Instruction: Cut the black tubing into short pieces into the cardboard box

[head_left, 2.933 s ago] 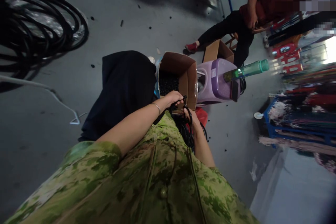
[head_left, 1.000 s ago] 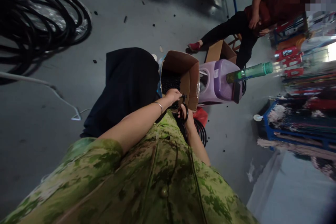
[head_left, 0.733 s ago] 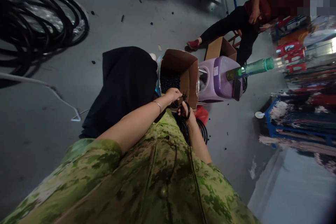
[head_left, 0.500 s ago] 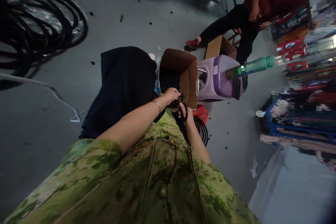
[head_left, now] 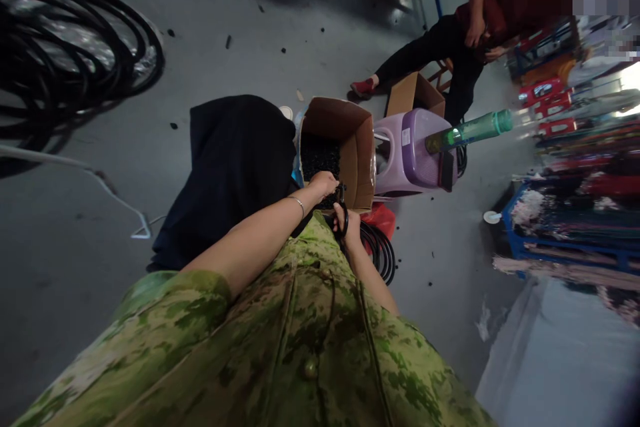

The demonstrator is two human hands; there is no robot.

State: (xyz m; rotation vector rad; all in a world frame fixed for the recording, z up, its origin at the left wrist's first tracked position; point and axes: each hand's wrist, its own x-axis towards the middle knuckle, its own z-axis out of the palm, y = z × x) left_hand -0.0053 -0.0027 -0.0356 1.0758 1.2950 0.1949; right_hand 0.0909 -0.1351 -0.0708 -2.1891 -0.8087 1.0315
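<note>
Hands: the left hand [head_left: 324, 183] and the right hand [head_left: 346, 221] sit close together, just in front of the open box
Left fingers: curled shut, pinching a small black piece [head_left: 341, 188] at the tip (too small to tell just what it is)
Right fingers: wrapped shut around the black cord [head_left: 380, 250], holding a loop of it against the palm
Cord spot: it hangs from the right hand and falls in round loops by the right knee, just beside a red thing [head_left: 381, 217] on the floor
Cord feel: looks like smooth rubber, round and bendy, and I think it is light; it should flop and spring back into loops, so hold it near the end, close to the small piece
Box: brown cardboard box [head_left: 361, 153], flaps up, dull and stiff, with many tiny black bits inside
Stool: purple plastic stool [head_left: 415, 157], shiny and hard, touching the box side
Bottle: green bottle [head_left: 470, 131], long and see-through, on the stool
Big coil: thick black hose [head_left: 75, 53], well apart, on the grey floor
Another person: sits far off by a second box [head_left: 413, 93]
</note>
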